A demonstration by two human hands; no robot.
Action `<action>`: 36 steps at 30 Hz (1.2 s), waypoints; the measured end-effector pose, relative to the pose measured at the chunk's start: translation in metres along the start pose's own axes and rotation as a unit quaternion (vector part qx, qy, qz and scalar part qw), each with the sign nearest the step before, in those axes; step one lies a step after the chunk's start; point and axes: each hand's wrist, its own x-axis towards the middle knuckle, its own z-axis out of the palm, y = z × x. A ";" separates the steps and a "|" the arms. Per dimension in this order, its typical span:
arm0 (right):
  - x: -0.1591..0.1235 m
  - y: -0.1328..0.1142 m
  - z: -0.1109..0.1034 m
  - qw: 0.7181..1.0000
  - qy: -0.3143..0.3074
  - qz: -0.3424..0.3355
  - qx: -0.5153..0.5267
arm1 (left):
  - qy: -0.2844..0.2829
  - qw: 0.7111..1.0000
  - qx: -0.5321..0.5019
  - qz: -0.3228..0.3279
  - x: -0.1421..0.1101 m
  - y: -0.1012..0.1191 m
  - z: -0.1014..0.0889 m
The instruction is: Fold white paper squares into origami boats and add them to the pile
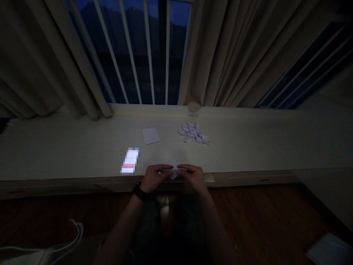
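Observation:
A small folded piece of white paper is pinched between both my hands at the front edge of the pale counter. My left hand, with a dark watch on its wrist, grips the paper's left side between thumb and fingers. On the opposite side, my right hand holds it in the same kind of pinch. Beyond them lies a pile of several small folded paper pieces. A flat stack or sheet of square white paper rests left of that pile. The folded paper's exact shape is partly hidden by my fingers.
A phone with a lit, blurred screen lies on the counter to the left. Beige curtains and a barred window stand behind. Below left, a white cable hangs above the dark wooden floor.

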 end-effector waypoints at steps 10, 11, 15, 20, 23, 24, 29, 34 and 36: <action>-0.002 -0.008 0.002 0.999 0.023 -0.031 -0.032 | 0.044 0.998 -0.016 -0.034 -0.002 0.005 0.002; -0.002 -0.009 0.002 0.999 0.024 -0.034 -0.033 | 0.046 0.998 -0.011 -0.033 -0.003 0.007 0.001; -0.002 -0.009 0.002 0.998 0.024 -0.046 -0.040 | 0.050 0.999 0.001 -0.022 -0.003 0.014 0.001; -0.002 -0.010 0.004 0.996 0.043 -0.061 -0.047 | 0.072 0.997 0.010 0.006 -0.004 0.012 0.004; -0.003 -0.011 0.006 0.996 0.051 -0.069 -0.038 | 0.075 0.997 0.000 0.021 -0.004 0.009 0.005; -0.002 -0.011 0.006 0.995 0.052 -0.071 -0.037 | 0.074 0.997 -0.005 0.026 -0.004 0.008 0.005; -0.001 -0.009 0.005 0.995 0.048 -0.082 -0.044 | 0.082 0.993 -0.024 0.078 -0.001 0.010 0.004; 0.002 -0.009 0.003 0.989 0.054 -0.124 -0.058 | 0.058 0.997 -0.010 0.039 0.000 0.013 0.003; 0.003 -0.010 0.002 0.987 0.054 -0.134 -0.065 | 0.044 0.999 0.001 0.010 -0.001 0.014 0.002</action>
